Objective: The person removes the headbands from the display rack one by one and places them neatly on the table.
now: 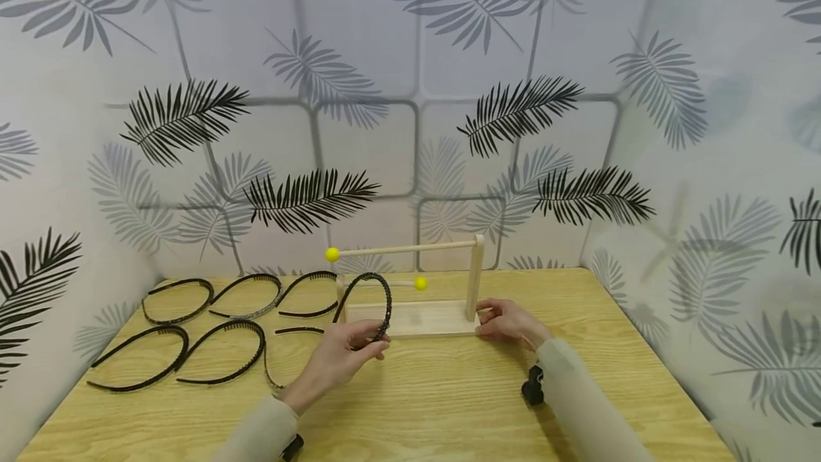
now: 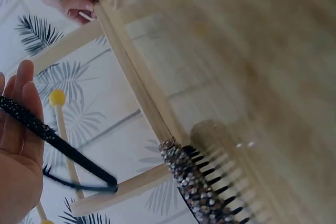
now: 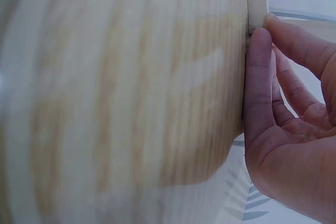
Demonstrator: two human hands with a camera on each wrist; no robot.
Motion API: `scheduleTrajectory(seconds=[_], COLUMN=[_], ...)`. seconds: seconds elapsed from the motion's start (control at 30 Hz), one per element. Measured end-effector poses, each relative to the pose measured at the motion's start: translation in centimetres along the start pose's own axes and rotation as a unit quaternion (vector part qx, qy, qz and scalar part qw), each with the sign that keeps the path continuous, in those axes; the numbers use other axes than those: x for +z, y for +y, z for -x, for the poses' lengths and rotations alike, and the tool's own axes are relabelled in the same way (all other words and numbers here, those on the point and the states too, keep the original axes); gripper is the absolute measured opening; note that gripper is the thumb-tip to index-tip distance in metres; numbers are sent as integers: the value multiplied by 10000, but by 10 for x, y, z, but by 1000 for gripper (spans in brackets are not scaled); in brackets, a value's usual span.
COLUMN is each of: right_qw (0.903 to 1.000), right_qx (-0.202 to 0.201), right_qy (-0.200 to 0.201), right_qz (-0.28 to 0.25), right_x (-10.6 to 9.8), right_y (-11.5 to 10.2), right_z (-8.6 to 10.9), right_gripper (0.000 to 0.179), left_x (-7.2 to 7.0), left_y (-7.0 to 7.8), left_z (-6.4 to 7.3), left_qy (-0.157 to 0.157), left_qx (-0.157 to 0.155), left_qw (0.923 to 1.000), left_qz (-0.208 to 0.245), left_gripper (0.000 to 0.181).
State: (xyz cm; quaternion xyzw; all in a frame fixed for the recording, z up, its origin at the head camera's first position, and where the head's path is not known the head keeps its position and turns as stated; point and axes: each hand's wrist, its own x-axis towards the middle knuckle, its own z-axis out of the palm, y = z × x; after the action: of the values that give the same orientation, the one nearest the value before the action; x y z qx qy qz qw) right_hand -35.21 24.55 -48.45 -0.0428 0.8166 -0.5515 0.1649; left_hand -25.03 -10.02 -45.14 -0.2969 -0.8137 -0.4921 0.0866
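In the head view my left hand (image 1: 336,355) holds a black headband (image 1: 388,301) by its lower side, with its loop upright in front of the left end of a wooden stand (image 1: 436,319). Small shiny beads dot the held headband (image 2: 79,158) in the left wrist view. The stand has upright posts and two horizontal rods, tipped with a yellow ball (image 1: 331,254) and another yellow ball (image 1: 420,283). My right hand (image 1: 508,324) grips the right end of the stand's base, thumb and fingertip at its corner (image 3: 256,24).
Several headbands lie in two rows on the left of the wood-grain table (image 1: 449,405), among them a black one (image 1: 224,351) in the front row. A sequined headband (image 2: 191,184) with comb teeth shows close up in the left wrist view. Leaf-patterned walls (image 1: 365,141) surround the table.
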Motion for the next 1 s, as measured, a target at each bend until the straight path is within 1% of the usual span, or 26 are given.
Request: scheduleTrajectory(seconds=[0.13,0.27,0.33,0.4,0.5,0.53,0.6,0.7,0.77,0.87,1.0], right_qw=[9999,9999,10000,10000,10000,10000,10000,10000,10000,9999,10000], right_qx=[10,-22,-39,-70,-50,-42,-45,-34,-68,-80,-33], right_qy=[-64,-86,-62,-52,-26,-25,-42,-27,-8,1,12], right_qz=[-107,-49,-34,0,-46,-48,-44,-75,-65,-61,44], right_x=[0,0,0,0,0,1,1,0,0,-1,0], right_y=[-1,-1,-1,-1,0,0,1,1,1,-1,-2], right_z=[1,2,2,2,2,2,1,1,0,0,1], right_gripper=[56,56,55,55,55,55,55,54,53,53,54], left_x=[4,5,5,6,7,7,8,10,11,12,14], left_y=[0,0,0,1,2,2,0,-2,-3,-5,-8], left_z=[3,5,5,6,7,7,6,4,2,-1,-3], left_qy=[-460,-1123,-1497,-1841,-2316,-2441,-2652,-2906,-3006,-3116,-3142], left_qx=[186,219,158,22,-152,-186,-154,-47,-18,-176,-616], left_qw=[9986,9927,9877,9820,9714,9677,9604,9497,9455,9438,9446], left_qz=[-208,-380,-423,-429,-512,-596,-841,-1166,-1247,-1086,-725], left_gripper=[30,26,26,26,29,29,28,24,21,15,9])
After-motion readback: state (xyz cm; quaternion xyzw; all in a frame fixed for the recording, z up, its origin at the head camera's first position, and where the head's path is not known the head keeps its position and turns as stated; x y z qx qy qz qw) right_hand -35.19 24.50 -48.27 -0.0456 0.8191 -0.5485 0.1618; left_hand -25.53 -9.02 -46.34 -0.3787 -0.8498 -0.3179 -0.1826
